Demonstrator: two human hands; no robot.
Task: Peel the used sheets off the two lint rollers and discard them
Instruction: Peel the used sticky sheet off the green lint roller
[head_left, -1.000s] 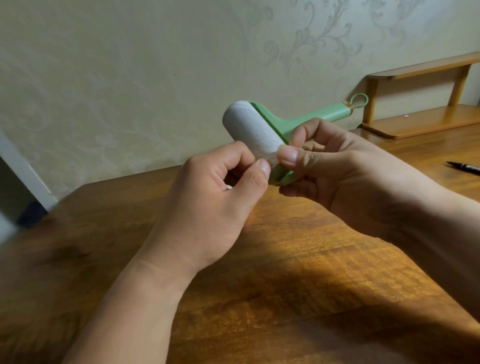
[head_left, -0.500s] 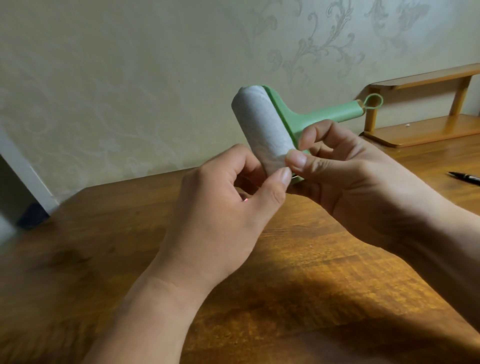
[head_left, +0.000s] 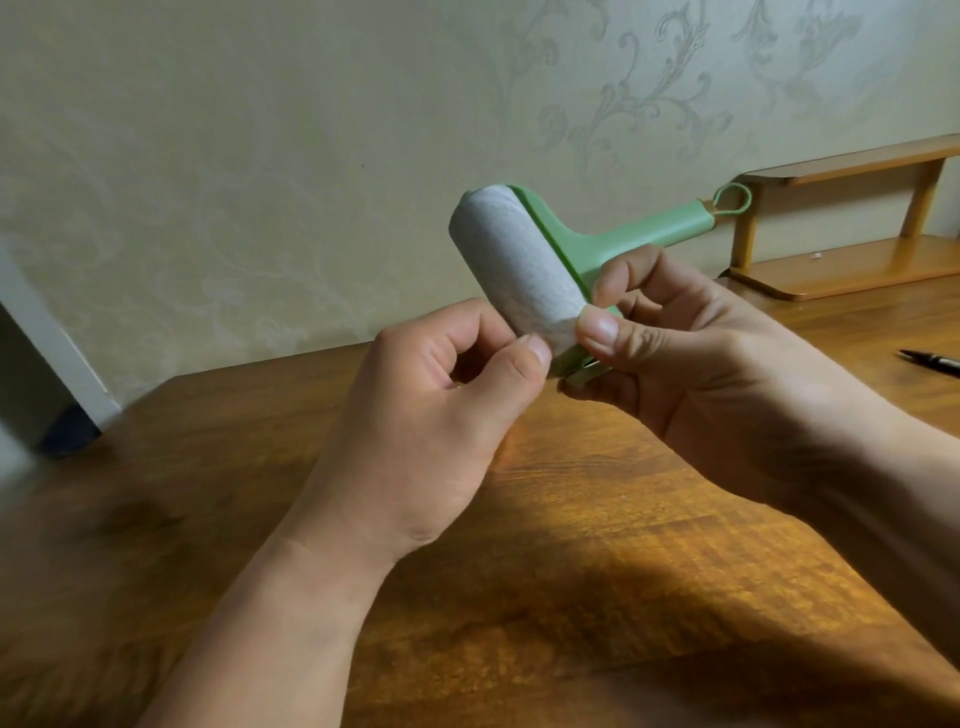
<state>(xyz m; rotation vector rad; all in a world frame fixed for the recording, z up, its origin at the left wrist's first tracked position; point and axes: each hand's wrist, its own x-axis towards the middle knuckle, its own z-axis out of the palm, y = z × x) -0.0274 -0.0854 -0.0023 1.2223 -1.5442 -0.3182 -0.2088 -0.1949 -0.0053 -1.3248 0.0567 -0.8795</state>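
Observation:
A green lint roller (head_left: 613, 249) with a grey, lint-speckled sheet roll (head_left: 514, 260) is held in the air above the wooden table (head_left: 571, 545). My right hand (head_left: 691, 358) grips its frame near the roll's lower end, thumb pressed against the sheet's edge. My left hand (head_left: 441, 410) is curled beside it, thumb tip touching the roll's lower end. The handle with its loop (head_left: 732, 199) points up and right. Only one roller is in view.
A small wooden shelf (head_left: 852, 260) stands at the back right against the patterned wall. A black pen (head_left: 930, 360) lies on the table at the right edge. A dark gap shows past the table's left corner.
The roller has tilted more upright and both hands have risen slightly. My thumbs have shifted along the roll's lower end; no sheet has visibly come away.

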